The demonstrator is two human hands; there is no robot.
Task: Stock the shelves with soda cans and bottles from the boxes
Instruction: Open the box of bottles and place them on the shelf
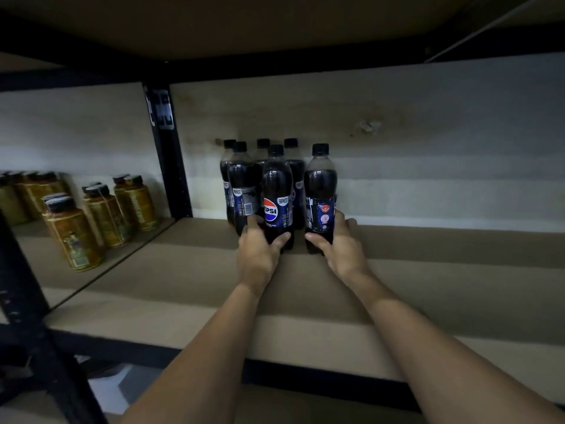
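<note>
at centre frame in the head view, on the tan board shelf [183,270], the left hand [258,250] curls round the dark logo-faced plastic cola bottle [276,191], the right hand [344,249] round the second dark plastic cola bottle [321,188]; full, likely heavy, smooth-sided: grip low.

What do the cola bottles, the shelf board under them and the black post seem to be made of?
Cola bottles: probably clear plastic, glossy; the empty necks are see-through above the dark drink. Shelf board: looks like matt brown fibreboard or wood, with no shine. Black post: likely painted metal, thin and straight.
</note>
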